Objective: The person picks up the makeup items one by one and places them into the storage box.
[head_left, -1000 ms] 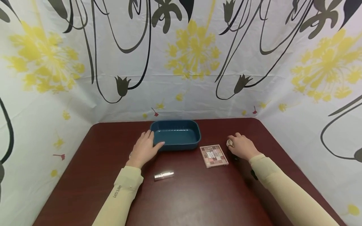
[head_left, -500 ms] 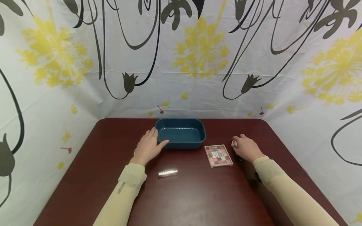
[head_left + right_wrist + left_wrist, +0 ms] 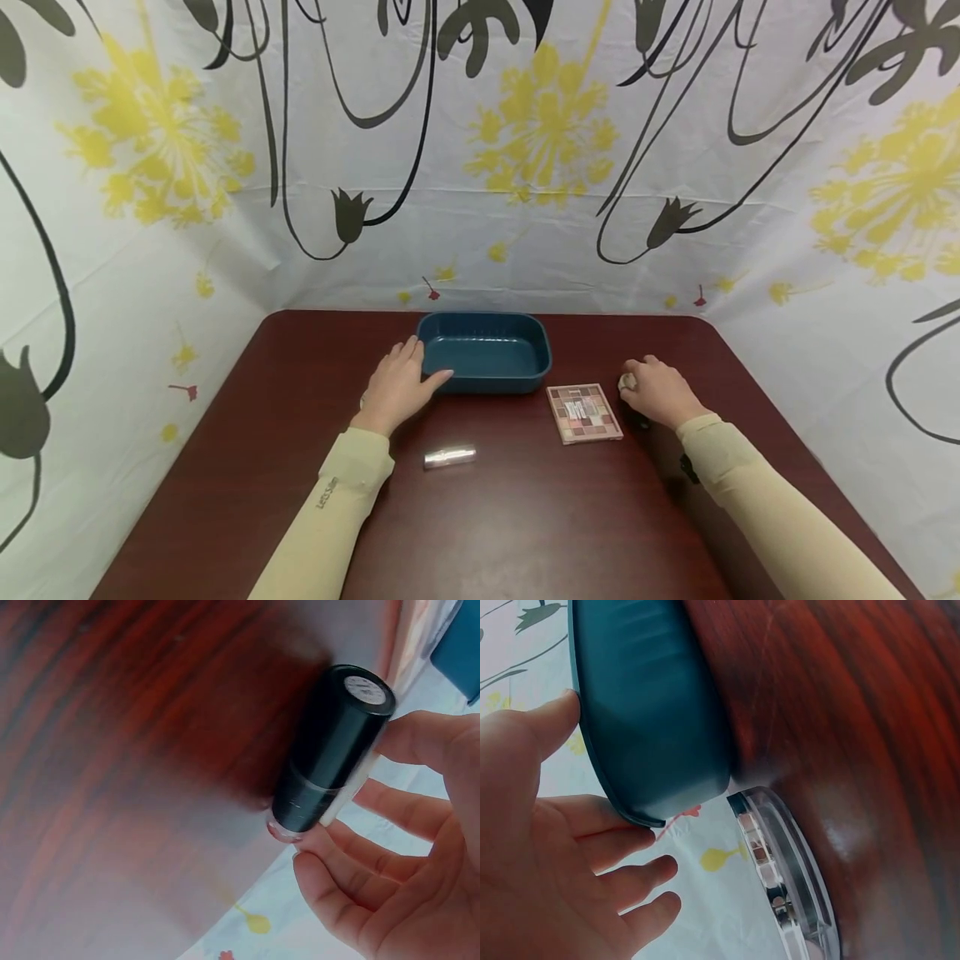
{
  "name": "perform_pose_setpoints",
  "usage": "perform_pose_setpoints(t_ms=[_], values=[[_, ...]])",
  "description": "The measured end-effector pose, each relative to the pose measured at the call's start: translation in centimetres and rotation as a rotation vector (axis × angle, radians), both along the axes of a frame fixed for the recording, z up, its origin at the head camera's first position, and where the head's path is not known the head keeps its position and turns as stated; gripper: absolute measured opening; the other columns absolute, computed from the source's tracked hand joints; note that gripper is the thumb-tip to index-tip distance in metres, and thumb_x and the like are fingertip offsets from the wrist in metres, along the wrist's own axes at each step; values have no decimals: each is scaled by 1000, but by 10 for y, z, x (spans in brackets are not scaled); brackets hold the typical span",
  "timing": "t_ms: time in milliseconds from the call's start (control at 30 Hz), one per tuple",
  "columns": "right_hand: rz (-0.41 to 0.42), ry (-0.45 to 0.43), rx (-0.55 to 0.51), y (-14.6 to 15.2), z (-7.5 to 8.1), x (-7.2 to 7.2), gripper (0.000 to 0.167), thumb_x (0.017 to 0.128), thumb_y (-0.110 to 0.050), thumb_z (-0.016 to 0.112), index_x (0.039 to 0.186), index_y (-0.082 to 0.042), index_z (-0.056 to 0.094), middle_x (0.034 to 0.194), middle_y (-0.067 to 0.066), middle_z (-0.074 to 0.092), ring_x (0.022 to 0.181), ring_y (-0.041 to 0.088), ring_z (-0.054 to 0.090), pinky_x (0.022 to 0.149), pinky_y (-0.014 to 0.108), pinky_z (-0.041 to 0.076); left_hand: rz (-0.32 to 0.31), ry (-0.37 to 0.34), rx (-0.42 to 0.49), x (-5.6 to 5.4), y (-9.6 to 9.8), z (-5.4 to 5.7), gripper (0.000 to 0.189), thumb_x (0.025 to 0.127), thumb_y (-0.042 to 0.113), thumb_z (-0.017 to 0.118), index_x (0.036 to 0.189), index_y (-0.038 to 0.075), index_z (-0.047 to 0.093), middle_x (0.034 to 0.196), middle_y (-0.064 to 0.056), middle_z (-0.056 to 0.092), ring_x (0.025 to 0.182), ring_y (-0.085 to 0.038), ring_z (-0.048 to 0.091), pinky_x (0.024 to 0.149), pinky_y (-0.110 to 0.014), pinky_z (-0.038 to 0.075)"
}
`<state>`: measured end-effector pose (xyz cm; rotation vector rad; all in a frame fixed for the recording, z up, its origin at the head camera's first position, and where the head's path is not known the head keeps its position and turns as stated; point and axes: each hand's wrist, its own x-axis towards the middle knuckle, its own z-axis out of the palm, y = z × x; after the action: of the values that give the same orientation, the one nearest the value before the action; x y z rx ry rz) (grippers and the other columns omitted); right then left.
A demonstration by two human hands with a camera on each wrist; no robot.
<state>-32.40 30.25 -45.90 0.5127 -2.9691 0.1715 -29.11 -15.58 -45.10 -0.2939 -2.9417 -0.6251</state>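
Note:
My left hand [image 3: 396, 385] touches the left front corner of a dark teal tray [image 3: 483, 384], its fingers mostly straight and the thumb along the rim. Beside that hand, the left wrist view shows a round case with a clear lid [image 3: 780, 862] on the table. At the right, my right hand [image 3: 660, 392] pinches a small cream-coloured thing [image 3: 628, 382] between thumb and fingers, low at the table; its kind I cannot tell. In the right wrist view a black lipstick tube [image 3: 326, 750] with a clear end lies in front of the fingers and partly hides that thing.
A flat eyeshadow palette [image 3: 584, 413] lies between the tray and the right hand. Nearer the front is a shiny silver tube [image 3: 449, 457]. Beside the right sleeve a small dark thing [image 3: 688, 468] shows. Patterned cloth [image 3: 480, 167] rises at the back and sides of the brown table [image 3: 540, 525].
The head view has turned slightly, so everything appears a little further right. Both hands keep their places at the tray and at the cream-coloured thing.

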Motion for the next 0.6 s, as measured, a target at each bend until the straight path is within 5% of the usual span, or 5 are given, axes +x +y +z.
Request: perform_pose_setpoints(t_ms=[600], values=[[84,78,-59,-38,35,7,38,94,-21,67,127,-1,65,108,22,57,64,23,55,55,42,49,7,31,-13,-1,0,-2,88,97,64,51,153,-3,37,160,-20,30,146,-39,30,118,-54,24]])
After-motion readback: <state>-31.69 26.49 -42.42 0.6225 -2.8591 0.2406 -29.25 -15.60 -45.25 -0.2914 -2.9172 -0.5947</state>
